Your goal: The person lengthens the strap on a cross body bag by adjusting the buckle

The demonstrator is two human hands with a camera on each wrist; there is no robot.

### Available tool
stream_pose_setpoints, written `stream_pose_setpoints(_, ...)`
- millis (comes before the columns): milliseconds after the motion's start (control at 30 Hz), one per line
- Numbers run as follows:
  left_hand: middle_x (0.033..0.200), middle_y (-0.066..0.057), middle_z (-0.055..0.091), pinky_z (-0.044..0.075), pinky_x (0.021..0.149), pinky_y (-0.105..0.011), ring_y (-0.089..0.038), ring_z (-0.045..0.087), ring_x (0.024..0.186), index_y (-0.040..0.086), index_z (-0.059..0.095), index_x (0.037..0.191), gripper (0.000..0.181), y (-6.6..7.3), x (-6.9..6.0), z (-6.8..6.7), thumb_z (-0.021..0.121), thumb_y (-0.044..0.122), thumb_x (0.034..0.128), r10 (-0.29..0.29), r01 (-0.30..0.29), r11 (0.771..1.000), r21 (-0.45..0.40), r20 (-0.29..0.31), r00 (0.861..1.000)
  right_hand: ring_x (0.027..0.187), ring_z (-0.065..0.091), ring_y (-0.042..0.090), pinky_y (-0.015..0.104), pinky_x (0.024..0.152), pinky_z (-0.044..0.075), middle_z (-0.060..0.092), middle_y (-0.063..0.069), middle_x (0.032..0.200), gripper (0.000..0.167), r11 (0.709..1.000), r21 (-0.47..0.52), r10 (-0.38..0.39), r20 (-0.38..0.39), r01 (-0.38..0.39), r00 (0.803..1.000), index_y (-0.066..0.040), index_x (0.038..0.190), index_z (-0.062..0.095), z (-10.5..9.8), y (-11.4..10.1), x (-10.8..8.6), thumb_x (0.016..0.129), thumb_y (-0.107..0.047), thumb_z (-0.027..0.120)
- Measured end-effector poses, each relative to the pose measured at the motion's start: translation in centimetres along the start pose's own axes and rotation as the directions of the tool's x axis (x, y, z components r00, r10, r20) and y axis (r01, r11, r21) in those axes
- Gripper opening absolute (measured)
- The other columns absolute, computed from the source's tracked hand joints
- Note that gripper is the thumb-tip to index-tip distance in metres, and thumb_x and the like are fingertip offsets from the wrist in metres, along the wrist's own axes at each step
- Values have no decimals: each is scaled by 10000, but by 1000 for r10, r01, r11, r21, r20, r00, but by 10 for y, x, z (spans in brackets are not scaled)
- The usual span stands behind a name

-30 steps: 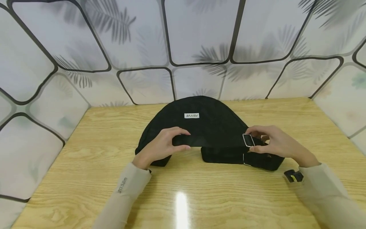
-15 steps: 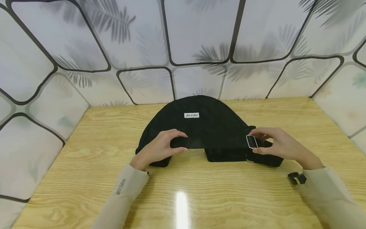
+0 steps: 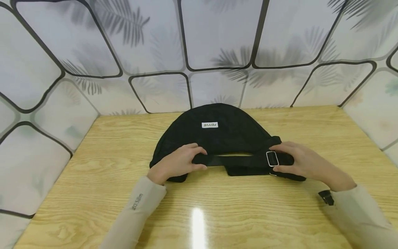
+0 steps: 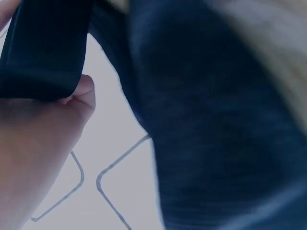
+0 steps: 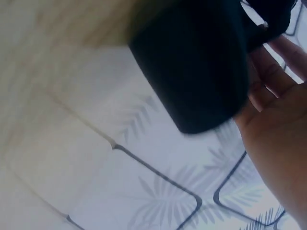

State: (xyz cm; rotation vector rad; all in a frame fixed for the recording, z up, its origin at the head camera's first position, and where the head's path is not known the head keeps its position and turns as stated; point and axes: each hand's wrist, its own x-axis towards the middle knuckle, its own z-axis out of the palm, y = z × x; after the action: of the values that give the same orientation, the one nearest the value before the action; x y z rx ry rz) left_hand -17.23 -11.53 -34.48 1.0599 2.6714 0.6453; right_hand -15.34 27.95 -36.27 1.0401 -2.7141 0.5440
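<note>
A black half-moon fabric bag (image 3: 214,135) with a small white label (image 3: 209,125) lies flat at the middle of the table. Its wide black strap (image 3: 236,161) runs along the straight near side, with a metal slide buckle (image 3: 267,159) at the right. My left hand (image 3: 178,162) pinches the strap between thumb and fingers; the left wrist view shows the band (image 4: 45,52) between them. With thumb and fingers, my right hand (image 3: 306,164) grips the strap just right of the buckle. A folded strap loop (image 5: 196,72) hangs beside that hand in the right wrist view.
The light wood table (image 3: 199,204) meets a patterned wall covering (image 3: 217,34) at the back and both sides. A second length of strap (image 3: 245,171) lies on the table under the held part. A bright reflection crosses the near tabletop.
Both hands have drawn the strap slightly toward the near edge, so a gap now shows between it and the bag. The right hand has also shifted a little to the right.
</note>
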Motion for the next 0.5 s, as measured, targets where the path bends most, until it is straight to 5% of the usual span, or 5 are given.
stream_pose_setpoints(300, 1219, -118, 630, 463, 931, -424, -269, 596, 1085, 24, 624, 1347, 503, 19, 22, -5, 627, 403, 1016, 61, -59, 989, 135, -5, 998, 834, 633, 142, 192, 746, 489, 688, -13, 998, 459, 995, 33, -86, -127, 91, 988, -92, 1076, 706, -19, 10, -11, 679, -121, 935)
stream_pose_setpoints(500, 1259, -92, 629, 423, 1015, -436, -267, 574, 1181, 57, 648, 1324, 403, 31, 43, -2, 598, 340, 1042, 86, -88, 989, 122, 14, 996, 716, 571, 20, 196, 579, 433, 656, -105, 837, 333, 997, 28, -66, -106, 69, 992, -142, 920, 711, -23, 12, -19, 675, -70, 924)
